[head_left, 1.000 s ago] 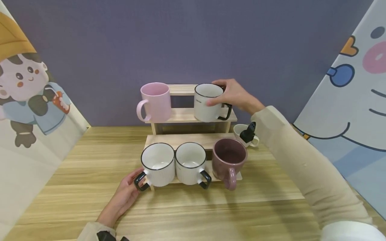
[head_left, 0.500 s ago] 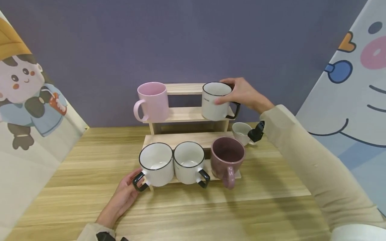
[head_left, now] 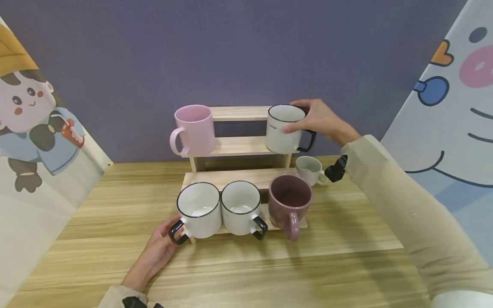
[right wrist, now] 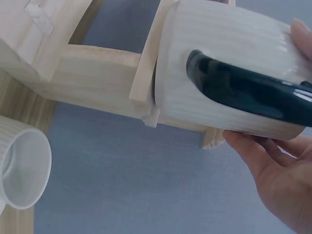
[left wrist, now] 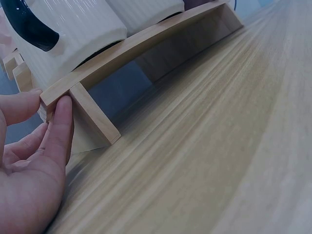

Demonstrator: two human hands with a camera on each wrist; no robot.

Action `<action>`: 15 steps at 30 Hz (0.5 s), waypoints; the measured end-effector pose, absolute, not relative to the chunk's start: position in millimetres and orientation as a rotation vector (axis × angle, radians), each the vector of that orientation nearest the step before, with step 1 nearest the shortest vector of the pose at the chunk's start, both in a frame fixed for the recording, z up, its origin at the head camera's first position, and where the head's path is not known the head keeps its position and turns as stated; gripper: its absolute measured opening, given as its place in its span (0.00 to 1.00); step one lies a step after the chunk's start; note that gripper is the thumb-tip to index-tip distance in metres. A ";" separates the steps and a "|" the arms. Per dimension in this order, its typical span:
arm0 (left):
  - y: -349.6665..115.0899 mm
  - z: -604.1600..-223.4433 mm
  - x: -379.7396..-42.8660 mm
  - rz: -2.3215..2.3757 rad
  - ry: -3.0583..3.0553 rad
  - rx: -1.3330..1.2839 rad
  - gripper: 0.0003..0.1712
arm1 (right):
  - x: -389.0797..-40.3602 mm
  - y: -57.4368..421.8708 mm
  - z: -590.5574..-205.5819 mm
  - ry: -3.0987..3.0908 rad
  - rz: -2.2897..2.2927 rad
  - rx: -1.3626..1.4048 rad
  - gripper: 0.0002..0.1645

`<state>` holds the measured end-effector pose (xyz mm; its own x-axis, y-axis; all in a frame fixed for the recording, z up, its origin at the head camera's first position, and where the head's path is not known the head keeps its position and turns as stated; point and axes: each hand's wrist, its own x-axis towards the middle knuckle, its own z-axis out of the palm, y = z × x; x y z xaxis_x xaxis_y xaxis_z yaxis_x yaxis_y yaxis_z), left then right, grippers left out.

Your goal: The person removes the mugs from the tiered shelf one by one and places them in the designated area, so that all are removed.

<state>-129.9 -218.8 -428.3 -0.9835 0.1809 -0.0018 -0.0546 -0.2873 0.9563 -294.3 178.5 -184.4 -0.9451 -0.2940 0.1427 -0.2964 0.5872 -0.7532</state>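
At the right end of the upper shelf, my right hand [head_left: 325, 120] grips a white mug [head_left: 281, 134] with a black rim and black handle, thumb in front and fingers behind. In the right wrist view the ribbed mug's base meets the shelf board. My left hand [head_left: 161, 244] pinches the lower front corner of the wooden rack [left wrist: 80, 78], thumb at the board's edge and a finger beneath. Just above that hand stands another white mug [head_left: 200, 214], its black handle pointing front left. A matching white mug [head_left: 239, 216] sits beside it.
A mauve mug [head_left: 286, 214] stands at the lower step's right, a pink mug [head_left: 198, 132] at the upper shelf's left. Behind the rack's right side, a small ribbed cup [head_left: 308, 170] stands on the wood-grain table [head_left: 246, 273]. A grey-blue wall [head_left: 246, 51] closes the back.
My right hand has moved the white mug rightward along the upper shelf to its end. The left hand stays at the rack's corner. The head view has shifted slightly.
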 end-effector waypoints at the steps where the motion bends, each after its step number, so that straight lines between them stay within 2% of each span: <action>1: -218.8 -428.3 -129.9 2.402 1.781 0.159 0.20 | -293.9 179.5 -184.2 -2.795 1.324 0.521 0.48; 6: -218.4 -428.1 -130.0 2.400 1.793 0.155 0.22 | -290.9 185.0 -182.2 -2.797 1.317 0.506 0.49; 15: -218.5 -428.0 -128.5 2.425 1.751 0.209 0.18 | -287.1 196.2 -180.8 -2.797 1.320 0.440 0.51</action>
